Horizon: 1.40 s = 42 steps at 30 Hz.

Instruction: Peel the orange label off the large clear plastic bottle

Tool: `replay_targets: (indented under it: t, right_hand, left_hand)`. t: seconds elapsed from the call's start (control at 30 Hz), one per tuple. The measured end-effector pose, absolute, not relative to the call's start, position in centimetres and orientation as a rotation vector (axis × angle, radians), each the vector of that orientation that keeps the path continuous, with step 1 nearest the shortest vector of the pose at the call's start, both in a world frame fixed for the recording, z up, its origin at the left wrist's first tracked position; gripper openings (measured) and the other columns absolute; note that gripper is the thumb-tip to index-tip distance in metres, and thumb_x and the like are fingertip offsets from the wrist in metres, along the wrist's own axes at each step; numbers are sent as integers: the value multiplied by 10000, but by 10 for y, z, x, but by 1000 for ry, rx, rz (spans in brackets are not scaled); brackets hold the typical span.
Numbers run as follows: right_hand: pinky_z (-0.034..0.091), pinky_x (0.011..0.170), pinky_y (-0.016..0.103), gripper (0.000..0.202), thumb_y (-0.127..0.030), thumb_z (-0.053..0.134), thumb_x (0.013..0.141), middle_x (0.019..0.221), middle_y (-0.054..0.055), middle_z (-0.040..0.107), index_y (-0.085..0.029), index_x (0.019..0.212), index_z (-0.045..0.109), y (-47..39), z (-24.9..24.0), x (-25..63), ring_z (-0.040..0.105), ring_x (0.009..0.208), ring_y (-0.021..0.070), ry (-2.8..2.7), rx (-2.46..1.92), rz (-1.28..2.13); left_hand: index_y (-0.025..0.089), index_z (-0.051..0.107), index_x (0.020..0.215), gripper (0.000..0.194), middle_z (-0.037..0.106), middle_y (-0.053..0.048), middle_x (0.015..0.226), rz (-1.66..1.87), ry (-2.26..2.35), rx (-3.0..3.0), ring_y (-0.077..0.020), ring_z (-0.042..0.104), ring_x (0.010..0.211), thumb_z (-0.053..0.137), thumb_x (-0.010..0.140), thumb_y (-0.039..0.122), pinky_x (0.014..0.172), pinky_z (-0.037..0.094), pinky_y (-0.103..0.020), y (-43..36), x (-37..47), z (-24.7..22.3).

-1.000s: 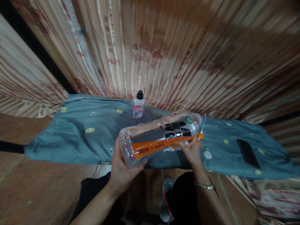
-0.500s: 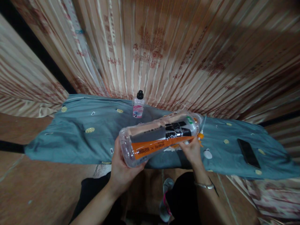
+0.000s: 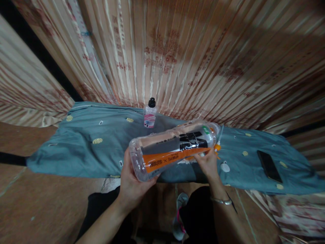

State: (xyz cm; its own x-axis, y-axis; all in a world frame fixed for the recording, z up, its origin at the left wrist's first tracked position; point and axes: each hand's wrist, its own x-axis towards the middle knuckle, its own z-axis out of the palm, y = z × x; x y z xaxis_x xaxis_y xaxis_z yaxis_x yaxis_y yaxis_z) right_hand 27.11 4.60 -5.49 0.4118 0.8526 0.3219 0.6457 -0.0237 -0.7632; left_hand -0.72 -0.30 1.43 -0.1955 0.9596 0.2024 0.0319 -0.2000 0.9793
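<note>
A large clear plastic bottle (image 3: 162, 154) with an orange, black and green label lies tilted across my view, above the blue-green cloth. Its base rests in my left hand (image 3: 134, 183), whose fingers wrap round that end. My right hand (image 3: 208, 162) is closed at the underside near the narrower end; part of its grip is hidden. Just beside the right fingers is a small orange piece (image 3: 217, 147) with a thin whitish stem, whose kind I cannot make out. Behind the large bottle stands a small clear bottle (image 3: 150, 117) with a pink label and black cap.
The narrow surface under the cloth (image 3: 83, 152) spans the view. On its right side lie a black phone (image 3: 269, 166) and a white disc (image 3: 224, 166). A pleated curtain (image 3: 162, 51) hangs directly behind, and a dark pole (image 3: 43, 54) slants at left.
</note>
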Motion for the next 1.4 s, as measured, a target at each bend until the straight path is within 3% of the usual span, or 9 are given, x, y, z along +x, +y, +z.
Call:
replay_targets:
  t: [0.43, 0.63, 0.97, 1.23, 1.4]
  right_hand:
    - [573, 776, 423, 535, -485, 731, 647, 949, 121, 759, -175, 1064, 604, 46, -54, 271, 709, 846, 291, -1337, -1726, 261]
    - [577, 767, 423, 542, -492, 725, 641, 910, 103, 760, -174, 1064, 608, 46, -54, 271, 710, 816, 285, -1338, -1734, 257]
    - [579, 779, 447, 557, -496, 739, 639, 935, 128, 768, -164, 1068, 612, 45, -54, 272, 719, 837, 305, -1320, -1749, 297]
    - [577, 804, 459, 594, -509, 738, 615, 959, 139, 763, -168, 1084, 605, 46, -52, 270, 717, 858, 315, -1308, -1771, 302]
    - [576, 818, 456, 578, -504, 727, 629, 971, 129, 764, -174, 1088, 604, 46, -52, 271, 718, 863, 305, -1319, -1758, 311]
  left_hand:
    - [186, 597, 1188, 753, 736, -134, 1135, 1522, 1286, 1234, -380, 738, 1048, 909, 542, 417, 860, 646, -503, -3, -6, 12]
    - [192, 610, 1177, 721, 760, -93, 1018, 1502, 1315, 1270, -342, 764, 921, 900, 538, 358, 776, 667, -451, -3, -8, 15]
    - [198, 584, 1225, 752, 728, -132, 1152, 1517, 1243, 1208, -381, 737, 1040, 904, 566, 370, 827, 658, -500, -5, -6, 13]
    - [203, 597, 1173, 719, 755, -104, 1061, 1522, 1285, 1268, -347, 759, 957, 909, 543, 354, 799, 662, -457, -3, -8, 17]
    - [201, 590, 1193, 730, 743, -110, 1091, 1512, 1270, 1215, -363, 747, 1008, 906, 556, 369, 818, 659, -484, -4, -7, 13]
